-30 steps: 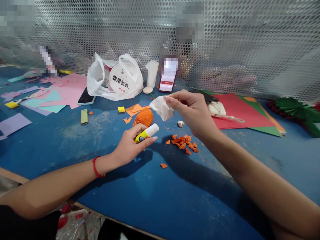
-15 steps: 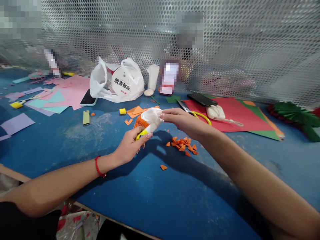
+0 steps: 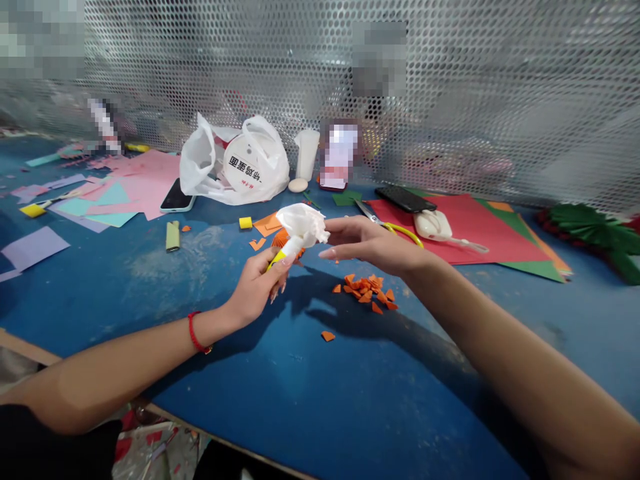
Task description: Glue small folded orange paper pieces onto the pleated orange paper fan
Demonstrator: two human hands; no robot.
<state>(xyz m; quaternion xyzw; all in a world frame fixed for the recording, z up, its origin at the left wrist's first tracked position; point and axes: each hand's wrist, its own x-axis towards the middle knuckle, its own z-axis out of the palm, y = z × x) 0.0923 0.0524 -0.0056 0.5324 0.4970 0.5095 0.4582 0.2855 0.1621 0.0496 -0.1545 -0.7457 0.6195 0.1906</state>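
Inside the left grip (image 3: 257,285), closed firmly around it, a yellow-and-white glue stick (image 3: 293,246) tilts with its white end upward and away from the palm. Against that white end sits a crumpled white sheet (image 3: 299,220). Just right of the sheet, the right grip (image 3: 373,245) is parted, thumb below and fingers above with a gap between; whether its fingertips brush the sheet cannot be told. Directly behind the glue stick is pleated orange paper (image 3: 281,238), partly hidden. Beyond the left grip, a yellow cap (image 3: 245,223) lies on the blue surface (image 3: 280,407), near some flat orange paper (image 3: 269,223). Below the right grip is a heap of orange scraps (image 3: 367,288), with one loose scrap (image 3: 328,336) nearer the person. Behind the right wrist, yellow-handled scissors (image 3: 409,235) rest at the edge of red paper (image 3: 493,233).
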